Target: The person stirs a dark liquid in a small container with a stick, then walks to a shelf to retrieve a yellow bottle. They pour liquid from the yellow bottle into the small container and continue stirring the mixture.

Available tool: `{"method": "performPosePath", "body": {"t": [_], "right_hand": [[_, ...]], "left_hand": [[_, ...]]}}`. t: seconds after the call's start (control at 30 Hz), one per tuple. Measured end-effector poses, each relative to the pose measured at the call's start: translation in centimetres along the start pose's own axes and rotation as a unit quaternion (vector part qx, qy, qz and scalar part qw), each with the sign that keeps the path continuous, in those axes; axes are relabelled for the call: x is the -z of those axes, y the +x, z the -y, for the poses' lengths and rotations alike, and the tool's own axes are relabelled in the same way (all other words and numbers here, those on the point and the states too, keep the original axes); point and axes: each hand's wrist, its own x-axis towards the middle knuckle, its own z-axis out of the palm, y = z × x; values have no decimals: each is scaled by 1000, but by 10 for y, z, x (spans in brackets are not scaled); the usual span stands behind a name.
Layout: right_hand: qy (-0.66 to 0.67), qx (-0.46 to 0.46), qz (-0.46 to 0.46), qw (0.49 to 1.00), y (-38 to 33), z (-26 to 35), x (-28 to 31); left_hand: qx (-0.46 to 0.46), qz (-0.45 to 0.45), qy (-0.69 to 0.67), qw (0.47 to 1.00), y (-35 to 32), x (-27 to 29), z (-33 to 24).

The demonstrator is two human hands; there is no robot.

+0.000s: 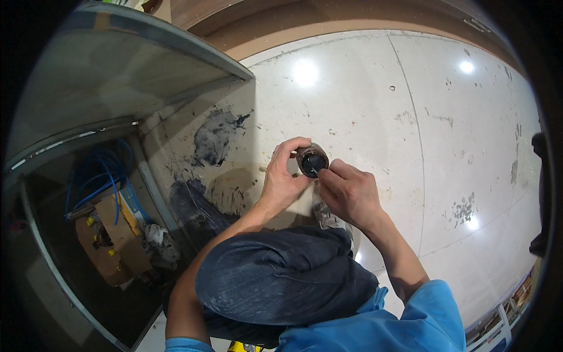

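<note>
A dark brown, round, can-like piece with a black, hollow-looking end (313, 163) is held up over the floor. My left hand (280, 180) is closed around its left side, thumb below and fingers above. At the lower right of the round end, my right hand (352, 193) is closed in a pinch. A thin pale tip shows between its fingers and the black end, too small to name. Beneath the right hand, a whitish, dark-smudged item (329, 216) is partly hidden by my bent knee (258, 276).
Dark smears (216, 138) mark the pale tiled floor (358, 100). On the left stands an open metal cabinet frame (149, 170). Inside are blue hoses (105, 167), a cardboard piece (108, 246) and a crumpled grey rag or bag (162, 242). A brown ledge (328, 17) runs along the far side.
</note>
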Motion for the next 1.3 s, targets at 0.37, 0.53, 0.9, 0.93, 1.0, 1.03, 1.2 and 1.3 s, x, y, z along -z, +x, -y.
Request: {"method": "performPosePath", "body": {"t": [0.37,0.53,0.9,0.93,1.0,1.03,1.2,1.3], "right_hand": [[79,-52,-24,995,-4,-8,-5],[15,-63,-25,998,-5,-16,-7],[159,-156,-15,975,-8,-20,-10],[169,-172,-35,970,-9,-20,-10],[157,-184,-34,970,-9,-21,-10],[135,-177,-12,975,-9,-21,-10],[223,-205,-27,953,-10,-22,-13],[159,-199,-24,967,-10,-24,-14]], "left_hand": [[-38,-21,95,995,1,3,-1],[-30,-9,118,993,1,4,-5],[-22,12,149,989,1,6,-10],[-18,12,147,989,2,6,-10],[-9,10,143,990,2,5,-10],[-10,12,147,989,2,5,-10],[2,18,142,990,1,5,-12],[3,29,133,991,1,5,-13]]}}
